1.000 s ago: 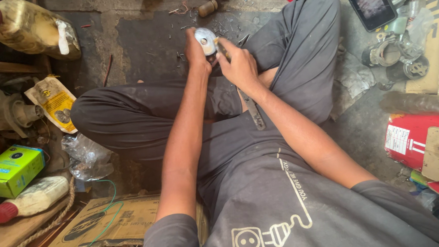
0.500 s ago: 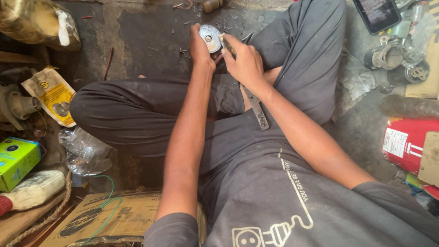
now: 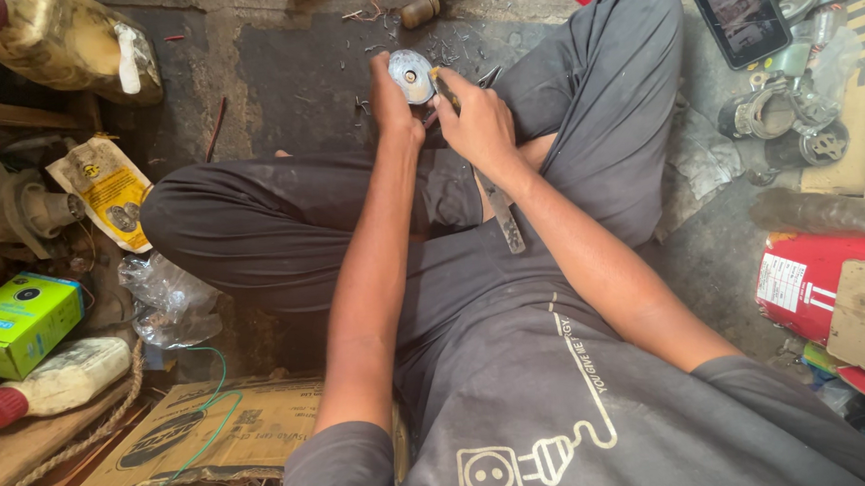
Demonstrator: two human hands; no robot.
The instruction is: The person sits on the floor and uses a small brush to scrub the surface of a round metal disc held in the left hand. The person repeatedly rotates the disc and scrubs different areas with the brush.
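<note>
I sit cross-legged on a dirty concrete floor in grey clothes. My left hand (image 3: 393, 102) grips a small round silver metal part (image 3: 411, 75) held over my lap. My right hand (image 3: 479, 124) is closed around a thin tool with a yellowish handle (image 3: 441, 83) whose tip meets the round part. A flat dark metal bar (image 3: 501, 215) lies across my leg under the right forearm.
A phone (image 3: 740, 12) lies at top right beside several metal fittings (image 3: 783, 121). A red cylinder (image 3: 817, 280) lies at right. At left are a green box (image 3: 19, 322), a white bottle with red cap (image 3: 53, 383), a plastic bag (image 3: 167, 301), a yellow jug (image 3: 72, 43) and cardboard (image 3: 196, 443).
Both hands with the round part have drifted slightly up and left in view. The tool stays against the part.
</note>
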